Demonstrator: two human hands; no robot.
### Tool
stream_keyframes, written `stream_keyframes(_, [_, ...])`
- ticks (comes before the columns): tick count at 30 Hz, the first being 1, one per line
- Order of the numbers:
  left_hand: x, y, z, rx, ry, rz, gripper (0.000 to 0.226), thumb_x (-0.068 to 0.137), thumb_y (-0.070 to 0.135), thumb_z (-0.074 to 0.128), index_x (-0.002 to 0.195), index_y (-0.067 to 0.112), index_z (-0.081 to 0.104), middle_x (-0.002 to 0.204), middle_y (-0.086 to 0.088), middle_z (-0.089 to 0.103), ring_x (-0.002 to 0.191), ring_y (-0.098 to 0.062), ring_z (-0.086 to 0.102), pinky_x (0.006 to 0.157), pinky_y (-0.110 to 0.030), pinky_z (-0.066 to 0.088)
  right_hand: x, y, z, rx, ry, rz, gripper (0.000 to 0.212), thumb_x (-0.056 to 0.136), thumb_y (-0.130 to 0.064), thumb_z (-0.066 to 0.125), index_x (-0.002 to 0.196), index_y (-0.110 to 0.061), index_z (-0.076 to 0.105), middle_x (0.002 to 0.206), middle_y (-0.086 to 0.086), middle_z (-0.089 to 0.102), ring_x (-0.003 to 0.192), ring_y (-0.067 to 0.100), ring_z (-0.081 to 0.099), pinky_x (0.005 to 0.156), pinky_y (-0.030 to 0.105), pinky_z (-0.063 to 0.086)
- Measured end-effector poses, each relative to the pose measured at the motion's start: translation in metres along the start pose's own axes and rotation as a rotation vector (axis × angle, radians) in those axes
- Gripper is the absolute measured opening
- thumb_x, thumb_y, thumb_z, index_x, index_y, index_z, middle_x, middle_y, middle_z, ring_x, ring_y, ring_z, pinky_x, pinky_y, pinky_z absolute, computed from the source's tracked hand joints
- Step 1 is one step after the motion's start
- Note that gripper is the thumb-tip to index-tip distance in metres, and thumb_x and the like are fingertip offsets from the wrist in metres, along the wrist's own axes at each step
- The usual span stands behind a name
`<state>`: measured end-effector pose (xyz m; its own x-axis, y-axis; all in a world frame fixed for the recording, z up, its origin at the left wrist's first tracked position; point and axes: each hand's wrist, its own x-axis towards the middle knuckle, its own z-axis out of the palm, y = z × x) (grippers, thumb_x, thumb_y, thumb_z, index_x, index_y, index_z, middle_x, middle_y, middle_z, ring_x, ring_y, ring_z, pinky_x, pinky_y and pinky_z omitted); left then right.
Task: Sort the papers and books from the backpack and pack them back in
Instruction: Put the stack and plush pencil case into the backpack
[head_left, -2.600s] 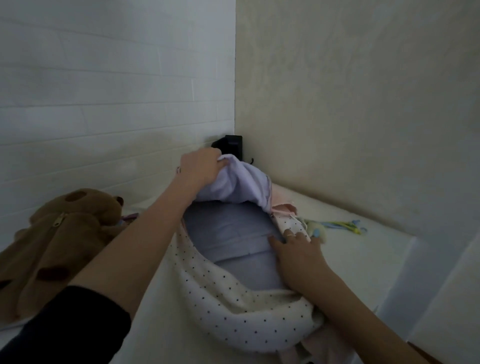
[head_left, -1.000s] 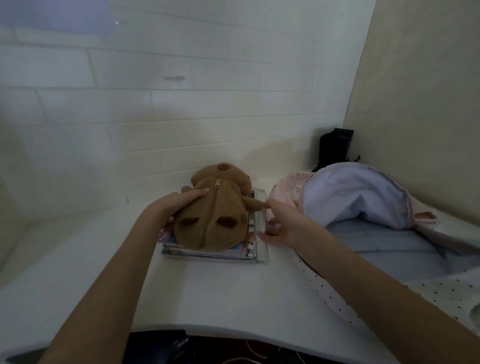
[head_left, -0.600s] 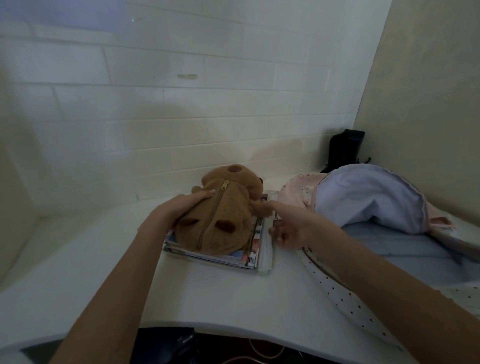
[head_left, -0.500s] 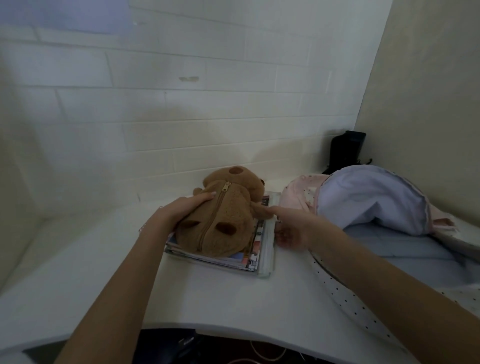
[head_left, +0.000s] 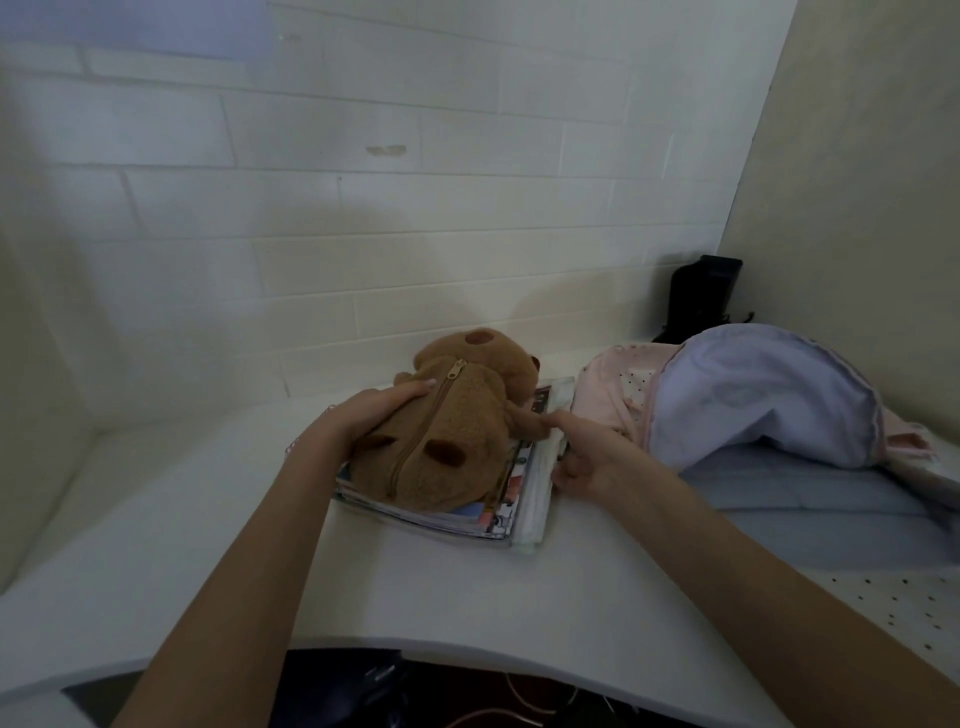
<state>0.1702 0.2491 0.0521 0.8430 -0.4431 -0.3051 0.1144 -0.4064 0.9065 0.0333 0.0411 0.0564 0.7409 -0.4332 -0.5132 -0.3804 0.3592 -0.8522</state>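
A stack of books and papers (head_left: 511, 506) lies flat on the white desk (head_left: 467, 587). A brown plush pouch with a zipper (head_left: 452, 431) rests on top of the stack. My left hand (head_left: 363, 421) cups the pouch's left side. My right hand (head_left: 582, 452) grips the stack's right edge, thumb on top. To the right lies the open backpack (head_left: 763, 395), pink with dots outside, pale lilac lining showing.
White brick wall runs behind the desk, a beige wall stands on the right. A black device (head_left: 701, 296) sits in the far corner. The desk's front edge curves near me, with cables (head_left: 519, 701) below it.
Both hands left the backpack and came to the stack at the left. In the last half second my right hand closed on the stack's right edge; the left hand stays on the pouch.
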Motion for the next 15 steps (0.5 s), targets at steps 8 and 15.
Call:
stream_keyframes(8, [-0.002, -0.012, -0.011, -0.085, -0.041, 0.009, 0.082, 0.051, 0.078, 0.067, 0.116, 0.028, 0.062, 0.108, -0.007, 0.071, 0.096, -0.025, 0.069, 0.091, -0.043, 0.052, -0.026, 0.011, 0.022, 0.232, -0.456, -0.084, 0.043, 0.082, -0.046, 0.066, 0.109, -0.013, 0.064, 0.093, 0.017, 0.074, 0.082, 0.032, 0.072, 0.060, 0.040, 0.059])
stream_keyframes(15, [-0.013, -0.011, 0.000, -0.118, -0.018, 0.051, 0.050, 0.059, 0.069, 0.068, 0.086, 0.027, 0.065, 0.066, 0.004, 0.074, 0.062, -0.013, 0.071, 0.044, -0.022, 0.053, -0.027, 0.011, 0.050, 0.156, -0.337, -0.123, 0.034, 0.079, -0.033, 0.074, 0.104, -0.012, 0.063, 0.101, 0.016, 0.068, 0.093, 0.030, 0.067, 0.077, 0.044, 0.057])
